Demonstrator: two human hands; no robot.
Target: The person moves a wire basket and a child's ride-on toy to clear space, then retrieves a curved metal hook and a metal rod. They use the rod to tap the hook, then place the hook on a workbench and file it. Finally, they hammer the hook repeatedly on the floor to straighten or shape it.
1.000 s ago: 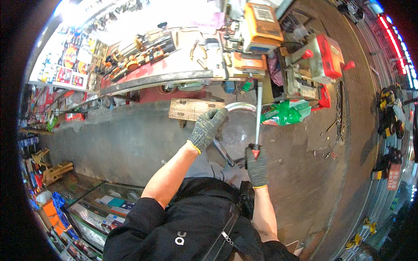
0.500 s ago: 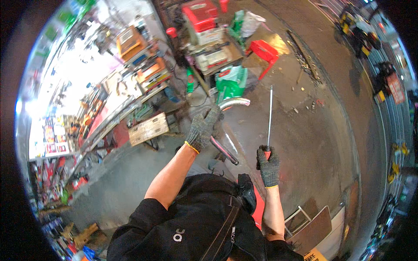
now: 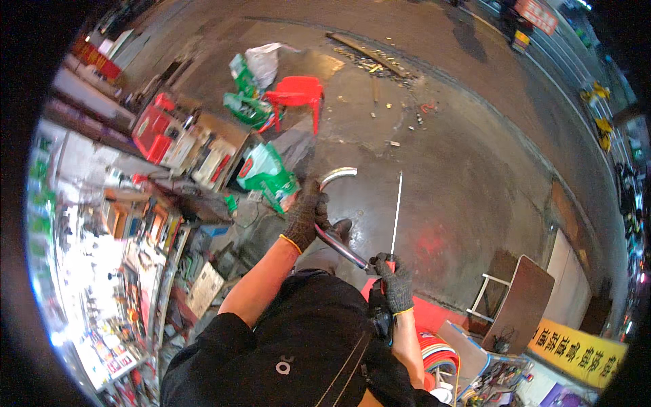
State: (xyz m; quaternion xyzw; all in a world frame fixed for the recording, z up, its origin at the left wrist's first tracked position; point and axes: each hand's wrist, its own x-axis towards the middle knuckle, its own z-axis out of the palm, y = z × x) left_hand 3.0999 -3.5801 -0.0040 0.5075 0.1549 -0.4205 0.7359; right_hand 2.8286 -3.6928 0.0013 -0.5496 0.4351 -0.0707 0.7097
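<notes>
In a dark grey knit glove with a yellow cuff, my left hand (image 3: 305, 220) is closed around a shiny metal tube (image 3: 346, 248). The tube's upper end curves over like a hook, and its straight lower part slants down to the right. My right hand (image 3: 395, 283), gloved the same way, grips the red handle of a screwdriver (image 3: 397, 222). Its long thin shaft points up and away from me. The tube's lower end lies right beside my right fingers; whether they touch it I cannot tell.
A red plastic stool (image 3: 298, 91) and a green and white sack (image 3: 268, 175) stand ahead on the left. Along the left runs a brightly lit, tool-covered bench (image 3: 125, 292). At lower right are a coiled red hose (image 3: 437, 353), a brown folding table (image 3: 521, 298) and a yellow sign (image 3: 576, 351).
My view has swung to the right, so the bench and stool sit further left. My right hand with the screwdriver has come closer to the tube's lower end. Both grips stay the same.
</notes>
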